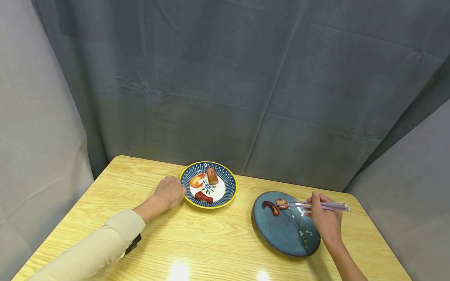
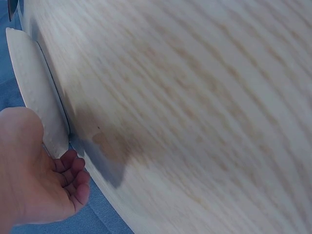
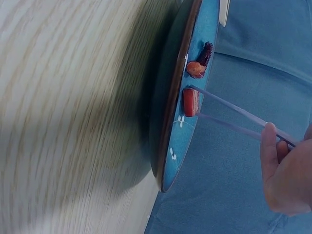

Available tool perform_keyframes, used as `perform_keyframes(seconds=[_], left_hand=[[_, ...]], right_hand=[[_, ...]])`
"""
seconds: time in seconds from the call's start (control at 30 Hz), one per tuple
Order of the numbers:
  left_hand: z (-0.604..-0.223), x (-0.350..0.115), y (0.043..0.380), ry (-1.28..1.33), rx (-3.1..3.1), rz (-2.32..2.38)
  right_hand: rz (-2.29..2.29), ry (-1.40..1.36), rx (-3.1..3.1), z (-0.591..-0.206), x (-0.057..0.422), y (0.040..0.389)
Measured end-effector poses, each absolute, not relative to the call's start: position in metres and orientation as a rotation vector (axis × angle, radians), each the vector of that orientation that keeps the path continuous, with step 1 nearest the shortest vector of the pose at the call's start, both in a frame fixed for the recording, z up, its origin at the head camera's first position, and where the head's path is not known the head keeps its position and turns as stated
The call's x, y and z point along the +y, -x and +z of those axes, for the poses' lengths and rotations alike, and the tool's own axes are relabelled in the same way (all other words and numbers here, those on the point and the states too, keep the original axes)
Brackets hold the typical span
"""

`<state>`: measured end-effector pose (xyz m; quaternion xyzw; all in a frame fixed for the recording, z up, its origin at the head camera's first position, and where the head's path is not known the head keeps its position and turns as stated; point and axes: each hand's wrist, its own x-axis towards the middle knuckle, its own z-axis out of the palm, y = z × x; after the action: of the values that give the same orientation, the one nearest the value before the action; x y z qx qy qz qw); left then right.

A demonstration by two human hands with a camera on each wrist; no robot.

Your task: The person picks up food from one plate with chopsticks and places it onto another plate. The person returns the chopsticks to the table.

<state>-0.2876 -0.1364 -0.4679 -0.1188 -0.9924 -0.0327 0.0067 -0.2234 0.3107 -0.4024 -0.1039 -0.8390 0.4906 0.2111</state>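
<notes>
My left hand (image 1: pixel 171 192) pinches the near left rim of a blue-and-white patterned plate (image 1: pixel 230 188) with a yellow edge; the left wrist view shows its curled fingers (image 2: pixel 73 178) at the plate's side (image 2: pixel 41 92). On that plate lie a brown cylindrical piece (image 1: pixel 212 176), an orange-and-white piece (image 1: pixel 197 181) and a dark red drumstick-like piece (image 1: pixel 204 197). My right hand (image 1: pixel 325 220) holds purple chopsticks (image 1: pixel 334 206) over a teal plate (image 1: pixel 281 234). Their tips are at a red-and-white striped meat piece (image 3: pixel 190 102), resting on the plate. Beside it lies a dark, curved reddish-brown piece (image 1: pixel 271 208).
Both plates stand on a light wood-grain table (image 1: pixel 197 238), the patterned one near its back edge. A grey curtain (image 1: pixel 211 78) hangs behind the table, with paler cloth (image 1: pixel 31 117) at the left and right sides.
</notes>
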Motion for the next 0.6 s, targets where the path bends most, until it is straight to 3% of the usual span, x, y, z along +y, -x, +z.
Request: perform_keyframes(seconds=[0.6], left_hand=[[-0.467, -0.137, 0.288, 0.399, -3.117, -0.05]], right_hand=[[1.461, 0.212, -2.268, -0.392, 0.303, 0.219]])
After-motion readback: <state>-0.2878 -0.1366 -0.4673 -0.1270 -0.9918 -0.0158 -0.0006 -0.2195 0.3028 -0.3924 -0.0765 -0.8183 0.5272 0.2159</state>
